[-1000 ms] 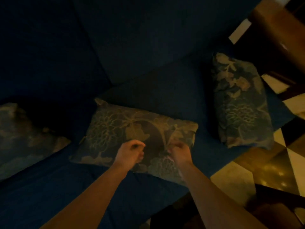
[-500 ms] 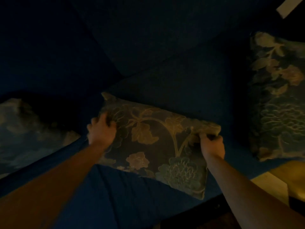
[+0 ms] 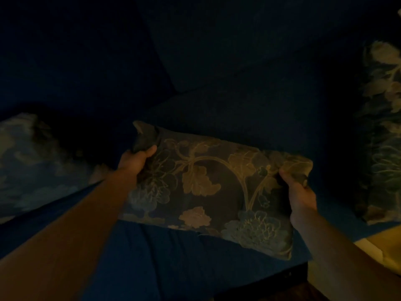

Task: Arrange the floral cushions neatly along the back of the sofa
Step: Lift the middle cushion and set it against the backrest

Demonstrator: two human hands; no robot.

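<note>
Lighting is very dim; detail is limited. Rectangular dark fabric cushion with gold and blue-green floral pattern [image 3: 217,192] sits in the middle of the view, gripped at both short ends, its patterned face towards the camera; whether its lower edge touches the seat cannot be told. Left hand [image 3: 135,160] is closed on the cushion's upper left corner, thumb across the front face, fingers wrapped behind and hidden. Right hand [image 3: 300,198] is closed on the upper right corner, pinching a fold of the fabric; its fingertips are hidden too. Both forearms are bare. Dark blue fabric sofa [image 3: 238,61] fills the view, its back cushions above and its seat below the held cushion. Second floral cushion [image 3: 382,131] stands on the seat at the right edge, well apart from the held one; third floral cushion [image 3: 32,166], blurred, lies at the left edge. Pale yellowish floor [image 3: 382,246] shows at the lower right.
</note>
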